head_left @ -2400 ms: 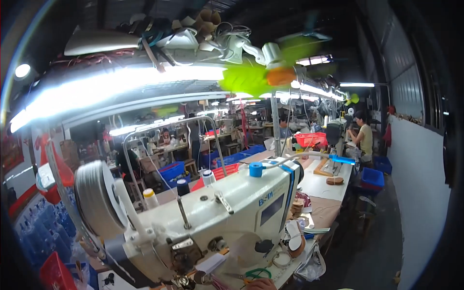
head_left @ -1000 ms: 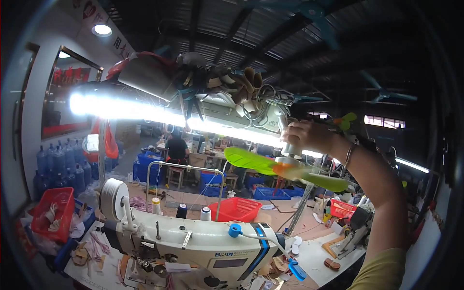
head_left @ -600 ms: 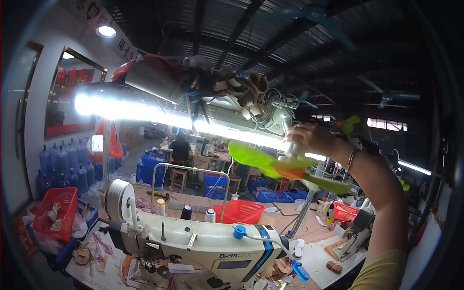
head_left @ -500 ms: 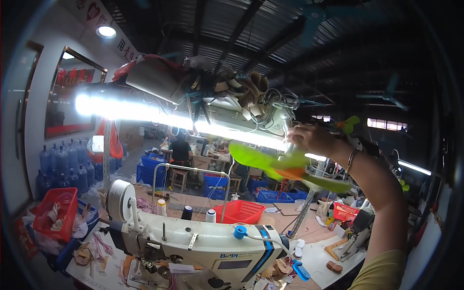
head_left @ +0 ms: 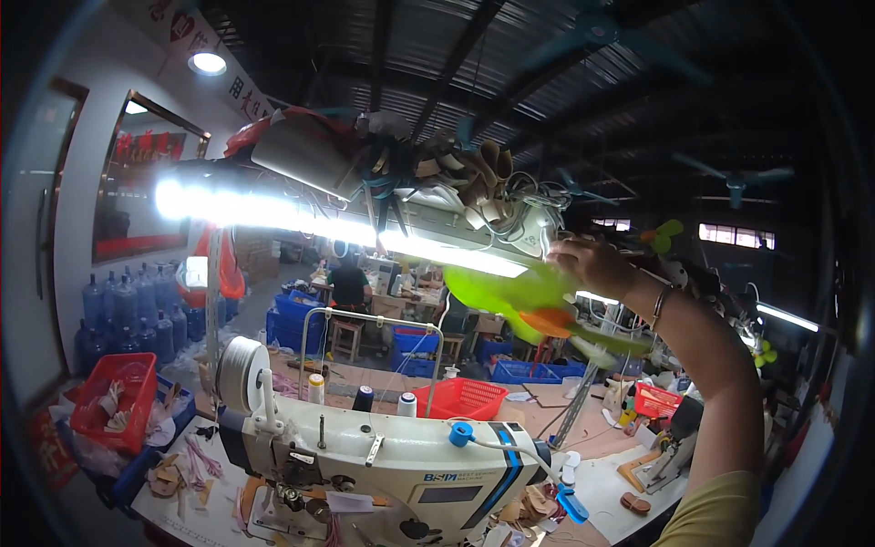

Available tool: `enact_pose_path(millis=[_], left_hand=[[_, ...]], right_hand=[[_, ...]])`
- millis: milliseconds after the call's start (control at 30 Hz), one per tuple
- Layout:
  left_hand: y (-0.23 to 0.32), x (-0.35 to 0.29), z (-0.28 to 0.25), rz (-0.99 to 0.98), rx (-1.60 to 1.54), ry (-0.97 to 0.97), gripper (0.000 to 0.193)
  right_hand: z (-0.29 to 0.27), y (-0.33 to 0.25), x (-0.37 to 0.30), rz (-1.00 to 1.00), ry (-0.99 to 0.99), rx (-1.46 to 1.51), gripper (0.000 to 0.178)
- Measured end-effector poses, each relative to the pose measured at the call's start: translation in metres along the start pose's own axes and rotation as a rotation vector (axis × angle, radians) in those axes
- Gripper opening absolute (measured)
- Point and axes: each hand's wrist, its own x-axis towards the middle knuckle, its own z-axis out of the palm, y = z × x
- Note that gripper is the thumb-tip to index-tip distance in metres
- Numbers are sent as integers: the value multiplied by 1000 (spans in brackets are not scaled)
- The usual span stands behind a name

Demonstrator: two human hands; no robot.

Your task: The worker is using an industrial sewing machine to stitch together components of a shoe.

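My right hand [head_left: 591,264] is raised at the right, up by the end of the lit tube lamp [head_left: 346,230]. Its fingers are curled round the pale rear part of a small fan with green blades [head_left: 510,296] and an orange hub [head_left: 547,321]. The blades are smeared, and the fingertips are partly hidden. Below stands a white sewing machine [head_left: 392,460] with a blue-and-black stripe and a small dark screen. My left hand is out of view.
An overhead shelf holds leather-like scraps [head_left: 492,164] and coiled cables. Thread cones [head_left: 363,398] and a red basket [head_left: 463,397] stand behind the machine. A metal thread frame [head_left: 369,319] rises there. At left are a red crate [head_left: 114,401] and water bottles [head_left: 137,305]. Someone sits farther back [head_left: 347,281].
The view has shifted slightly, so the scene sits a little farther right and lower. The green blades look more smeared and differently shaped. My right hand stays at the fan.
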Motion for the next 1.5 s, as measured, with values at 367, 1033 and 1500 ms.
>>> enact_pose_path(millis=[367, 1033, 1500], left_hand=[[30, 22, -56, -258, -221, -592, 63], [16, 25, -75, -414, -371, -889, 66], [-2, 3, -11, -309, -176, -917, 77]], right_hand=[[6, 7, -10, -30, -50, 35, 20], [-20, -5, -8, 338, -278, 358, 35], [24, 78, -315, 1095, 68, 59, 17]])
